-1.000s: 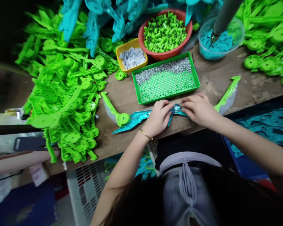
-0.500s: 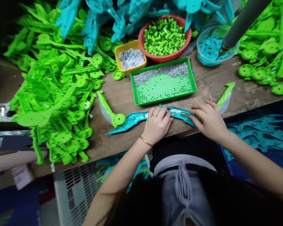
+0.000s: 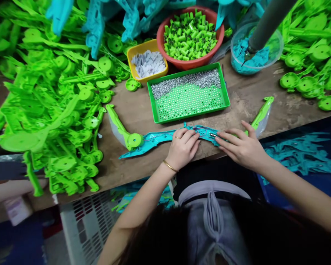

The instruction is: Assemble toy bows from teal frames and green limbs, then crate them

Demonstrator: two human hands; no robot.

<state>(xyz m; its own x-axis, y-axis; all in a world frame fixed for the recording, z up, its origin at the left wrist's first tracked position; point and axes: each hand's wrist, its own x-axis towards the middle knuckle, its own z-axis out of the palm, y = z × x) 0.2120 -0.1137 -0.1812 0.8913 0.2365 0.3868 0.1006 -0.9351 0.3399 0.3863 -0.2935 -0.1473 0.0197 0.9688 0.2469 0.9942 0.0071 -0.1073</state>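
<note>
Counts: two hands are working on one teal blade shell (image 3: pixel 157 140); two loose green blade pieces (image 3: pixel 118 127) are lying beside it (one at each end), with one green tray (image 3: pixel 191 115), one red bowl (image 3: pixel 190 65), one yellow tub (image 3: pixel 151 78) and one clear bowl (image 3: pixel 276 48) behind.
Place: the shell is lying on the wooden table (image 3: pixel 139 110), near its front edge, just in front of the tray.
Axis: it is running left to right, its pointed tip aiming left and dipping toward the person.
Look: glossy teal, curved, with thin wires showing between the hands.
Left hand (image 3: pixel 182 147): its fingers are curling over the shell, clamping it down.
Right hand (image 3: pixel 242 147): its fingers are lying flat and spread on the shell, not closing round it.
</note>
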